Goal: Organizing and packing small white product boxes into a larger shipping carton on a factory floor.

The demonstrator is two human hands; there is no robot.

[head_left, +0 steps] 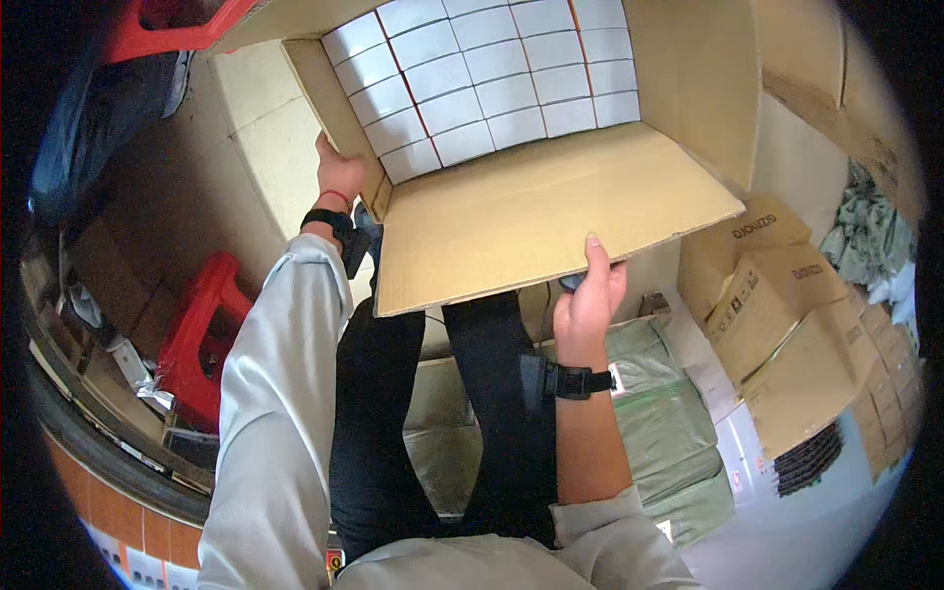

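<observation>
A large cardboard box (693, 79) stands in front of me with its flaps spread outward. Inside, small white boxes (482, 64) are packed in tight rows, with thin orange-red lines between some of them. My left hand (340, 175) grips the box's left side flap (329, 118) near its lower end, fingers partly behind the cardboard. The wide near flap (551, 206) slopes toward me. My right hand (588, 295) pinches its front edge, thumb on top and fingers underneath, mostly hidden. A small dark object (571, 282) shows beside that hand; its kind is unclear.
Red plastic stools (205, 329) stand at the left, near another person's jeans-clad leg (113, 128). Green wrapped bundles (664, 423) lie below my right arm. Brown cartons (787, 305) are stacked at the right, close to a crumpled green bag (865, 231).
</observation>
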